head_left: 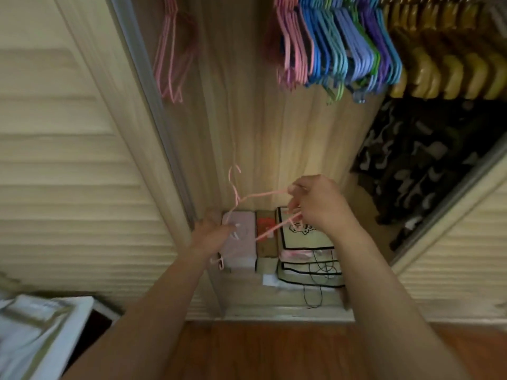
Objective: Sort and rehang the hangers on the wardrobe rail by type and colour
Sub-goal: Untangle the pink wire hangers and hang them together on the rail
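Both hands hold thin pink wire hangers (260, 193) low in the open wardrobe. My left hand (212, 229) grips one end, with a hook sticking up above it. My right hand (318, 204) pinches the other end between curled fingers. High on the left hang a few pink hangers (171, 58) on their own. To the right hangs a packed row: pink hangers (292, 42), then blue, teal, purple and green hangers (351, 48), then yellow-brown wooden hangers (450, 67). The rail itself lies out of frame.
Louvred cream doors (74, 171) flank the opening on both sides. On the wardrobe floor lie a pink box (241, 256), a red-marked carton (266, 224) and flat black-edged bags (307, 248). A dark patterned garment (422, 165) hangs at right. White furniture (41, 325) sits lower left.
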`<state>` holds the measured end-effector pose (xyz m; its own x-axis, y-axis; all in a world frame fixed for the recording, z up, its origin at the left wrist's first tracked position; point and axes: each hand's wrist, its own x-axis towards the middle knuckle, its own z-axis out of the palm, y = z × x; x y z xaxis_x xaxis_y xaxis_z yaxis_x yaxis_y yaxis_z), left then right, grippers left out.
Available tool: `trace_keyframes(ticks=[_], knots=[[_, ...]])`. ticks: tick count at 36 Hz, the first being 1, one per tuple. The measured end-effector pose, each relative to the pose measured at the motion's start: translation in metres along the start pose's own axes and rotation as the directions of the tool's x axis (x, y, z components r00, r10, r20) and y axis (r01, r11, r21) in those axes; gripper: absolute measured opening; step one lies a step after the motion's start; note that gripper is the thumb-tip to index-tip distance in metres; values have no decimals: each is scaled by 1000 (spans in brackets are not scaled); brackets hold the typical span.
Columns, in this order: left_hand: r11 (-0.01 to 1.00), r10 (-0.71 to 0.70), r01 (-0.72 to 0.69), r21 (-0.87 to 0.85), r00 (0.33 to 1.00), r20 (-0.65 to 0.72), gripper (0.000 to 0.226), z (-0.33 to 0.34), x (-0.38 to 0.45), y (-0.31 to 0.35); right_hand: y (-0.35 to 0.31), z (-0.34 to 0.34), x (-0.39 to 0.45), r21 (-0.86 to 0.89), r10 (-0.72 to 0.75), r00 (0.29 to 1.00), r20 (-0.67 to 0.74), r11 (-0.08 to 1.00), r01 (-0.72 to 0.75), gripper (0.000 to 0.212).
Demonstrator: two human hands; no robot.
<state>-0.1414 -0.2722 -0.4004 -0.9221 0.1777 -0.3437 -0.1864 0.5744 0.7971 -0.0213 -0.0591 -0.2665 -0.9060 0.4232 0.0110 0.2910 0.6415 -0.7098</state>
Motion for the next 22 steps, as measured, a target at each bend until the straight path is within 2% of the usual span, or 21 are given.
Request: trace_keyframes(ticks=[2, 3, 6, 7, 11, 13, 15, 16, 18, 20, 22], knots=[[998, 15, -12, 64, 999, -46, 86, 6, -14, 1, 13, -19, -20, 54, 3, 999, 50, 999, -5, 23], [999, 29, -27, 27, 999, -46, 78, 8, -20, 2, 18, -31, -28, 106, 2, 998, 70, 994, -10, 22], [997, 71, -72, 11, 994, 79, 20, 12, -35, -3, 28, -62, -40, 203, -31, 994, 106, 979, 9, 19], [997, 62, -65, 31, 993, 100, 9, 13, -37, -10, 33, -69, -40, 207, -36, 995, 89, 978, 17, 19], [999, 19, -12, -38, 981, 193, 27, 3, -64, -33, 64, -81, -29, 220, 18, 1000, 4, 975, -18, 21], [999, 1, 12, -45, 960, 280, 25, -6, -81, -47, 87, -75, -22, 222, 91, 995, -46, 972, -79, 25], [995, -24, 57, -78, 930, 367, 32, -15, -100, -54, 115, -55, -14, 124, 214, 966, -146, 973, -196, 23], [992, -30, 74, -100, 923, 384, 38, -18, -104, -55, 126, -46, -12, 41, 291, 930, -224, 956, -290, 25], [974, -47, 123, -191, 932, 360, 42, -20, -110, -61, 135, -20, -16, -35, 409, 876, -255, 902, -431, 39], [938, -68, 181, -296, 933, 353, 35, -13, -115, -55, 129, 3, -24, 76, 433, 898, -83, 901, -428, 43], [898, -61, 215, -385, 925, 374, 19, -1, -120, -41, 109, 22, -40, 243, 378, 900, 215, 872, -424, 37]])
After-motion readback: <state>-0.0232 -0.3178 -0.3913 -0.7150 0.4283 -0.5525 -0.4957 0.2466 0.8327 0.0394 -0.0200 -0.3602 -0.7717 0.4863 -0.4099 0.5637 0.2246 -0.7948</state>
